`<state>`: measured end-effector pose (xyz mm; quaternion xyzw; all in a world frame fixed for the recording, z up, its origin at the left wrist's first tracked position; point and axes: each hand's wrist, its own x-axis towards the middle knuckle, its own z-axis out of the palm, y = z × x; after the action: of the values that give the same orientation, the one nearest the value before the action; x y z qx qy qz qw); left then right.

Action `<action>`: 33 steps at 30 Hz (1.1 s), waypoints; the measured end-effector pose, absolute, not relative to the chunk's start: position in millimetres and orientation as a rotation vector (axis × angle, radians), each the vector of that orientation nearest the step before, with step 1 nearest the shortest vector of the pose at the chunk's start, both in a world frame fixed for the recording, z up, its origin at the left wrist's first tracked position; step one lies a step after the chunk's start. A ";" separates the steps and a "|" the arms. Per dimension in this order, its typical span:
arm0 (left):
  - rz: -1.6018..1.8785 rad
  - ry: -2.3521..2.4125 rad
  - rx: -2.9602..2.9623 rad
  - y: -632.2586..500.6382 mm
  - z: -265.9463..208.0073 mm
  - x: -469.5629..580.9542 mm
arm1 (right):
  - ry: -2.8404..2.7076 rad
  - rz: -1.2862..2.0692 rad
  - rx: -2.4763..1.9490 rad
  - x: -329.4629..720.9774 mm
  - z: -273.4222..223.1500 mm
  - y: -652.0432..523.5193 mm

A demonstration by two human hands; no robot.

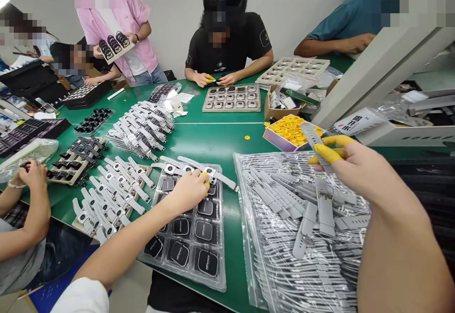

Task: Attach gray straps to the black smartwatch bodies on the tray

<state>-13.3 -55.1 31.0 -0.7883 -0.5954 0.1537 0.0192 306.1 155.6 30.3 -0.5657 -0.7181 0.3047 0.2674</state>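
Note:
My left hand (190, 189), with yellow finger cots, is closed at the edge of a grey-strapped smartwatch (211, 174) lying across the top of a clear plastic tray (222, 265). Its fingertips are partly hidden. Square black watch faces (204, 230) fill the tray's pockets, and other strapped watches lie along its far edge. On the right, my right hand (343, 156) pinches a grey watch strap (313, 137) between cot-covered fingers, raised over a big clear bag (243, 218). Loose grey straps (325, 208) rest on that bag, which is packed with many more.
Trays of finished-looking strapped watches (113, 194) stand left of the tray. Behind the bag is a box of yellow finger cots (291, 130). A co-worker (227, 42) sits opposite at a watch tray (231, 98). A co-worker's hands (33, 173) are at far left. A slanted post (362, 76) rises at right.

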 end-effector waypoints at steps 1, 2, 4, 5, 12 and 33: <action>0.473 -1.812 -2.494 -52.6 31.5 -15.8 | -1.854 0.937 -1.468 301.6 39.8 147.2; 0.456 -1.792 -2.535 -50.7 31.1 -17.7 | -1.787 1.036 -1.397 296.9 48.7 138.1; 0.397 -1.802 -2.572 -48.8 27.3 -19.0 | -1.723 1.192 -1.235 287.3 63.9 118.6; 0.370 -1.822 -2.563 -48.5 24.7 -18.5 | -1.729 1.256 -1.182 282.7 69.8 108.7; 0.216 -1.950 -2.565 -44.8 44.4 -17.4 | -1.858 1.676 -0.896 255.7 84.3 57.4; -1.412 -2.106 -2.715 -13.6 -10.9 -2.2 | -1.447 2.163 -0.805 177.7 -13.7 36.5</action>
<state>-2.2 -13.6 -10.9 -0.7011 -0.5438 -0.3645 -0.2827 177.7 36.5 -13.7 -0.2892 -0.5195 0.7769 0.2072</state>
